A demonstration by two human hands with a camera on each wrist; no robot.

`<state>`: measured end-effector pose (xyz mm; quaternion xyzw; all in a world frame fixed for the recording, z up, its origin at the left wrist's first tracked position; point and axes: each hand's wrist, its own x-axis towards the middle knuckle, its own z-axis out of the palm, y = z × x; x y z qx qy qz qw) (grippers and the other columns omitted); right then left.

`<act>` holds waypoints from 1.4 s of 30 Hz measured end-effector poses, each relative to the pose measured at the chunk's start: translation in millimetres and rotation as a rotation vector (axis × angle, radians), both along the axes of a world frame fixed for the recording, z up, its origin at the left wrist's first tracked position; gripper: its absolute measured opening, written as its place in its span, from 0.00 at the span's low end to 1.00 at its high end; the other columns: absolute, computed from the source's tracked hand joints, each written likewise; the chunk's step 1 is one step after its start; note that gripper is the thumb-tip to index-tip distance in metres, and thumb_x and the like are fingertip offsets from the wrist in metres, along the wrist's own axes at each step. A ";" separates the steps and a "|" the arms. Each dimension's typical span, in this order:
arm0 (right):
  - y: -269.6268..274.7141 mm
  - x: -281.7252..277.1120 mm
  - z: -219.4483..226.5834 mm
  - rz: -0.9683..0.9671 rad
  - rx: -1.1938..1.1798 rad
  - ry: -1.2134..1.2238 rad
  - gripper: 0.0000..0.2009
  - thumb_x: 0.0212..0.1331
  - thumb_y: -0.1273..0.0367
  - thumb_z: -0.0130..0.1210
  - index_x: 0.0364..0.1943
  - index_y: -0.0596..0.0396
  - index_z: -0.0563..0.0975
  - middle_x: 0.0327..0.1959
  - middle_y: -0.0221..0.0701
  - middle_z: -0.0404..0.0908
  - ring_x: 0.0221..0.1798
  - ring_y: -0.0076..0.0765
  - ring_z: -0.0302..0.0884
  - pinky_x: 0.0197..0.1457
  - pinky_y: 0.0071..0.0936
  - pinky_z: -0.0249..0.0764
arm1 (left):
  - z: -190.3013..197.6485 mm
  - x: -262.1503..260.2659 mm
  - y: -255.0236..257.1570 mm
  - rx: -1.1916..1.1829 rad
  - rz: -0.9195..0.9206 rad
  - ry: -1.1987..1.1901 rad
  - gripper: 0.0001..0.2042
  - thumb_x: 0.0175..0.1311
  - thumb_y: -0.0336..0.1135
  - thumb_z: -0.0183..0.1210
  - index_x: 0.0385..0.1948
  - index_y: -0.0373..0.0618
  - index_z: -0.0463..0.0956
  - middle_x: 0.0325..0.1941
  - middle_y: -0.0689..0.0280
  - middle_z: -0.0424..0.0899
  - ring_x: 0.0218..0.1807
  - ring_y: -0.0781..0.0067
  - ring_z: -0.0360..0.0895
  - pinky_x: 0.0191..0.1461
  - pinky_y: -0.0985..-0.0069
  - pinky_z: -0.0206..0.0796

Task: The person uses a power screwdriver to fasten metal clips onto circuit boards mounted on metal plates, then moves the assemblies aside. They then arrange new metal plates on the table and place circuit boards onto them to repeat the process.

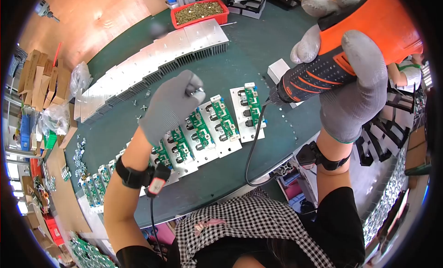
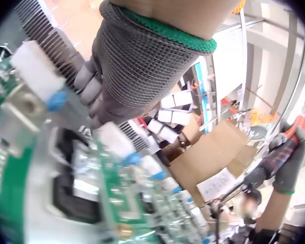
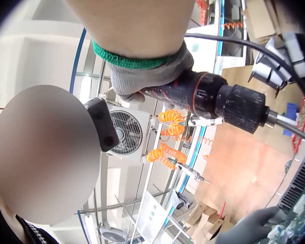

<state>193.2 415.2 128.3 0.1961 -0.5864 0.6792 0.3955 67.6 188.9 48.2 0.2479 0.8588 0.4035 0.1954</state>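
Observation:
My right hand [image 1: 355, 92], in a grey glove, grips an orange and black power drill [image 1: 318, 78] by its dark textured part. The drill's chuck [image 3: 241, 108] points down and left toward the nearest board plate. My gloved left hand [image 1: 168, 106] hovers over the row of boards, fingers curled, pinching a small shiny metal piece [image 1: 200, 90] at the fingertips; its kind is too small to tell. Below lie green circuit boards [image 1: 224, 120] with black parts and white blocks, fixed on silver metal plates. The rightmost plate [image 1: 249, 135] stands a little apart from the others.
Finned metal heat sinks [image 1: 161, 51] form a long curved row behind the boards. A red tray [image 1: 225, 8] of small brass-coloured pieces stands at the back. Near the chuck sits a white box [image 1: 278, 70]. A black cable [image 1: 250, 162] hangs across the table. Black-and-white frames [image 1: 378, 138] lie right.

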 end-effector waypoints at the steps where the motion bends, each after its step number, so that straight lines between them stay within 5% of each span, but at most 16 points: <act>1: 0.8 2.2 -3.4 -0.022 -0.015 0.037 0.21 0.58 0.65 0.47 0.52 0.64 0.71 0.47 0.52 0.77 0.32 0.42 0.77 0.35 0.39 0.75 | 5.4 13.2 6.1 0.022 -0.043 0.010 0.14 0.61 0.31 0.61 0.48 0.40 0.77 0.34 0.66 0.80 0.35 0.79 0.78 0.41 0.78 0.71; 3: 2.4 8.2 -1.3 -0.003 -0.034 0.070 0.23 0.57 0.63 0.47 0.54 0.66 0.69 0.48 0.52 0.77 0.31 0.41 0.76 0.35 0.40 0.74 | 11.5 36.6 15.4 0.062 -0.125 0.035 0.17 0.63 0.30 0.59 0.53 0.40 0.76 0.34 0.67 0.80 0.32 0.83 0.76 0.39 0.81 0.70; 6: 2.1 16.6 7.9 0.096 -0.043 0.055 0.25 0.57 0.62 0.46 0.56 0.66 0.68 0.50 0.52 0.77 0.30 0.39 0.76 0.34 0.40 0.73 | -2.0 57.6 27.8 0.154 -0.134 -0.264 0.21 0.64 0.27 0.57 0.60 0.41 0.73 0.34 0.68 0.81 0.30 0.84 0.74 0.39 0.82 0.70; 10: 1.3 23.2 9.0 0.154 -0.046 0.059 0.27 0.57 0.61 0.44 0.59 0.64 0.66 0.52 0.52 0.76 0.28 0.38 0.75 0.32 0.40 0.73 | -18.4 73.5 33.5 0.307 -0.081 -0.457 0.20 0.65 0.26 0.56 0.59 0.34 0.72 0.35 0.70 0.81 0.33 0.86 0.74 0.40 0.84 0.70; 17: -9.8 24.8 3.6 0.102 -0.060 0.013 0.29 0.57 0.60 0.45 0.62 0.63 0.63 0.54 0.52 0.75 0.28 0.37 0.76 0.32 0.38 0.75 | -22.3 80.2 30.5 0.312 -0.082 -0.442 0.20 0.64 0.27 0.58 0.58 0.32 0.73 0.37 0.70 0.81 0.35 0.85 0.77 0.41 0.85 0.73; 20: -17.2 24.3 1.7 0.144 -0.106 0.018 0.29 0.57 0.61 0.45 0.63 0.63 0.62 0.54 0.53 0.75 0.29 0.37 0.77 0.33 0.38 0.76 | -26.1 81.8 29.4 0.366 -0.041 -0.434 0.19 0.63 0.30 0.59 0.56 0.33 0.74 0.27 0.71 0.78 0.23 0.88 0.72 0.23 0.86 0.61; 26: -34.3 22.4 5.2 0.183 -0.141 0.044 0.29 0.56 0.64 0.47 0.63 0.62 0.62 0.52 0.55 0.75 0.32 0.39 0.80 0.37 0.39 0.79 | -16.2 82.4 34.1 0.301 0.101 -0.489 0.19 0.64 0.29 0.59 0.55 0.31 0.74 0.24 0.71 0.79 0.21 0.88 0.72 0.23 0.86 0.62; 29: -29.6 21.2 0.7 0.141 -0.104 0.049 0.29 0.56 0.64 0.48 0.62 0.63 0.63 0.50 0.55 0.76 0.31 0.40 0.80 0.37 0.39 0.79 | -21.6 84.5 34.0 0.292 0.100 -0.473 0.14 0.63 0.28 0.60 0.49 0.34 0.78 0.31 0.68 0.83 0.27 0.85 0.77 0.33 0.84 0.72; 35: -38.4 14.3 -6.1 0.163 -0.243 -0.007 0.28 0.56 0.64 0.48 0.61 0.63 0.64 0.51 0.55 0.76 0.31 0.40 0.79 0.36 0.38 0.79 | -1.0 89.1 43.1 0.188 -0.039 -0.316 0.11 0.63 0.28 0.60 0.45 0.33 0.78 0.30 0.68 0.82 0.27 0.85 0.77 0.32 0.85 0.73; 38: -29.3 15.0 -1.2 0.196 -0.201 0.018 0.28 0.56 0.63 0.47 0.62 0.63 0.64 0.52 0.55 0.76 0.31 0.39 0.79 0.36 0.39 0.78 | -31.8 78.0 33.4 0.334 0.043 -0.508 0.13 0.63 0.27 0.60 0.47 0.32 0.77 0.32 0.67 0.82 0.29 0.84 0.78 0.34 0.84 0.74; 42: -24.0 17.9 1.4 0.171 -0.132 0.007 0.28 0.57 0.63 0.46 0.62 0.62 0.64 0.54 0.54 0.76 0.31 0.39 0.79 0.35 0.39 0.78 | -22.9 79.8 31.0 0.414 0.112 -0.552 0.15 0.63 0.26 0.59 0.50 0.31 0.76 0.34 0.67 0.82 0.32 0.83 0.80 0.37 0.85 0.76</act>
